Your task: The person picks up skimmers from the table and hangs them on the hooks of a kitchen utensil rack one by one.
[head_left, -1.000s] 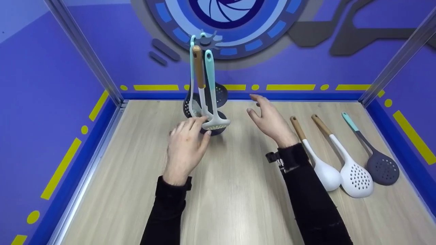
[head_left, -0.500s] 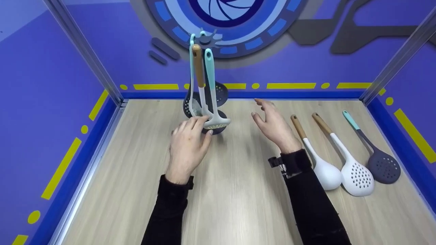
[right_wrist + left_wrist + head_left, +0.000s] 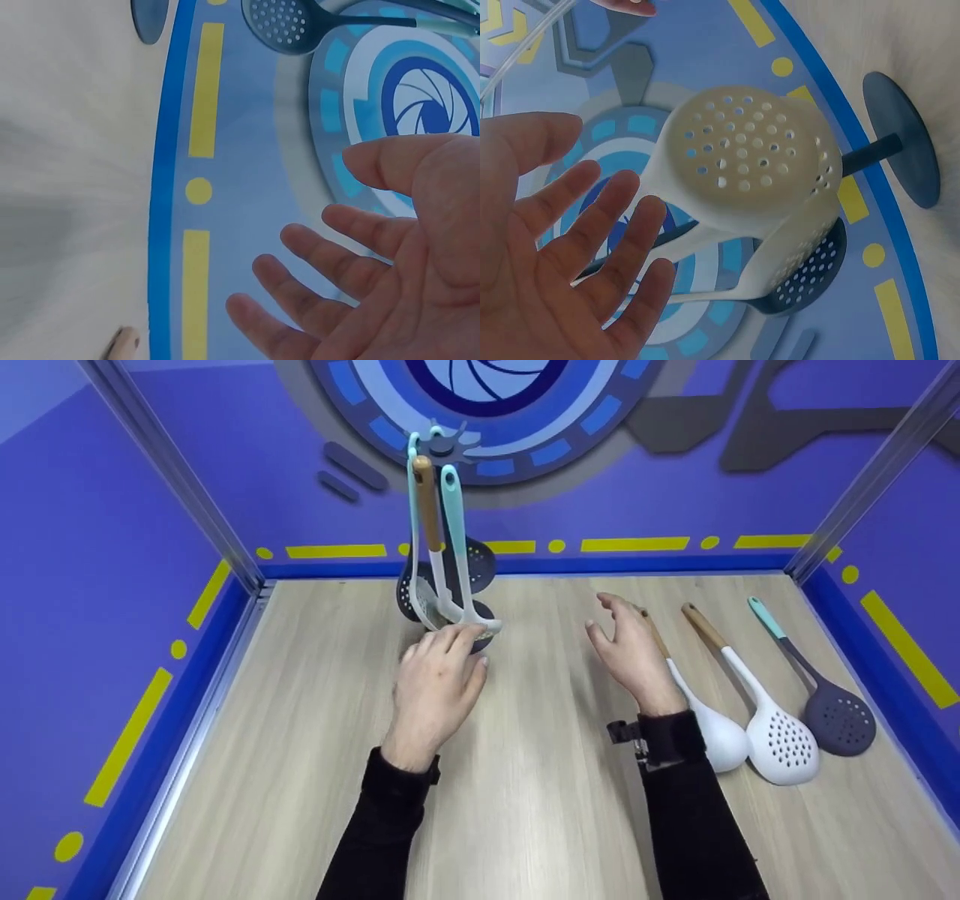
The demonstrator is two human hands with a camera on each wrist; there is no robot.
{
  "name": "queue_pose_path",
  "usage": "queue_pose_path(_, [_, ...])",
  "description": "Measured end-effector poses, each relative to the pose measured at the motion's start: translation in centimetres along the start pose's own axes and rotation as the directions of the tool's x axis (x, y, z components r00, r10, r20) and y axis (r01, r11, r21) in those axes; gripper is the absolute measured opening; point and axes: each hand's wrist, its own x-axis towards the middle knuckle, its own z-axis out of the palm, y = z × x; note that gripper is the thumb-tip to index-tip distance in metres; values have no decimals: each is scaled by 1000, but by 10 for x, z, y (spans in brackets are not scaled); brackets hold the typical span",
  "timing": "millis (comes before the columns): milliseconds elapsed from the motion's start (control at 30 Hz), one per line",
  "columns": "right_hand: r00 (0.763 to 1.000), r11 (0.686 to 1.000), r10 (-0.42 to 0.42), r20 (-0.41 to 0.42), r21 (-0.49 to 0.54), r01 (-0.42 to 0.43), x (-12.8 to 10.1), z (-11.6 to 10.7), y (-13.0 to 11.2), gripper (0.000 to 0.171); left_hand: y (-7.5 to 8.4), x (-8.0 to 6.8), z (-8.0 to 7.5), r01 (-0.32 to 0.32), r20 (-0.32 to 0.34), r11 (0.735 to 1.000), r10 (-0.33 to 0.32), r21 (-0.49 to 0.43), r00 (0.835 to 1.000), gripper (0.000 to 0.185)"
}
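My left hand (image 3: 439,682) is beside the hanging utensils, its fingers loosely extended and overlapping the white head of a mint-handled skimmer (image 3: 454,514). In the left wrist view the fingers are spread, with nothing between them, and a white perforated head (image 3: 742,154) hangs just beyond. A brown-handled white utensil (image 3: 426,502) and a dark skimmer (image 3: 481,564) hang from the same rack (image 3: 441,446). My right hand (image 3: 636,660) hovers over the table, fingers apart and holding nothing. It overlaps the brown handle of a white ladle (image 3: 720,739).
Right of the ladle lie a white skimmer (image 3: 784,746) with a brown handle and a dark skimmer (image 3: 840,720) with a mint handle. The rack's round dark base (image 3: 901,139) stands on the table near the back wall. Blue panels enclose the wooden tabletop (image 3: 517,810).
My right hand has moved rightward and slightly nearer to me, toward the ladle's handle. The left hand has shifted a little right across the skimmer's head. The hanging utensils keep their places.
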Motion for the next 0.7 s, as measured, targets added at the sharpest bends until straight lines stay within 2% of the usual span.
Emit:
queue_pose_path(167, [1000,1000,18,-20,-22,-19,-2,-2,13,64,8,-2,5,-26,17,1000,26,3,1000,43])
queue_pose_path(700, [991,988,136,-12,-73,-137,-11,0,50,66,32,-7,25,-121,74,992,118,33,990,41])
